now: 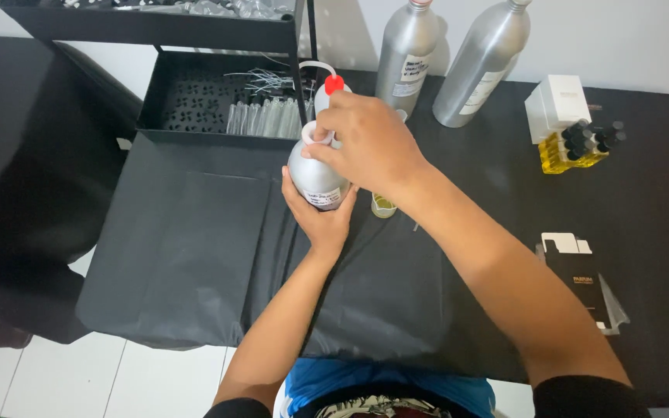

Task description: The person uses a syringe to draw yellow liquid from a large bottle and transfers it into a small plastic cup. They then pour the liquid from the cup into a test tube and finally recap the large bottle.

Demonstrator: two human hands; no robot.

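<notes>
A silver metal bottle [315, 174] with a white label stands upright on the black-covered table [195, 255]. My left hand [320, 220] wraps around its lower body from the near side. My right hand [369, 143] covers the bottle's top, fingers closed on its white cap or neck ring. Just behind it stands a white squeeze bottle with a red nozzle tip [334, 83] and a thin curved tube. A small glass vial of yellow liquid [383, 206] sits on the table under my right wrist.
Two tall silver bottles [406, 56] [482, 66] stand at the back. A black shelf tray [195, 97] holds clear tubes at back left. White box and several yellow vials with black caps [578, 147] sit at right; a flat black carton [582, 279] lies near the right edge.
</notes>
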